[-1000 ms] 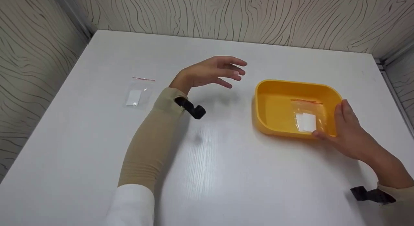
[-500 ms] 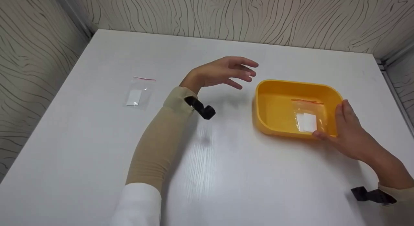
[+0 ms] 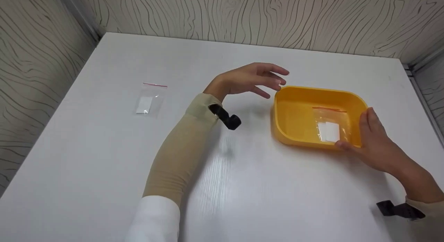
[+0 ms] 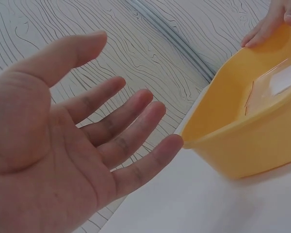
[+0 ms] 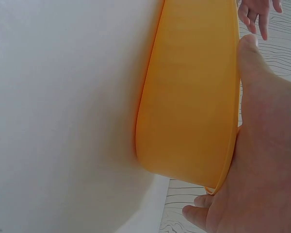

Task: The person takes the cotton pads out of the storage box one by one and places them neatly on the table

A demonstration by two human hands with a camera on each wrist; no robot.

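Note:
A yellow plastic tub (image 3: 293, 142) stands on the white table at the right. In it lie clear zip bags (image 3: 331, 131) with white pieces inside; they overlap, so I cannot tell how many. My right hand (image 3: 378, 148) rests against the tub's near right corner, with the thumb along the near rim and straight fingers at the right side. My left hand (image 3: 255, 79) hovers beside the tub's far left corner, palm bare, fingers spread and relaxed. From the head view I cannot tell whether a fingertip touches the rim. Another zip bag (image 3: 149, 100) with a white piece lies flat at the left.
The white table (image 3: 86, 148) backs onto a wood-grain patterned wall (image 3: 208, 16), with similar panels left and right. Black camera mounts (image 3: 229, 119) stick out from both wrists.
My left hand has moved steadily to the right, up to the tub's far left corner. The right hand, the tub and the bags have stayed where they were.

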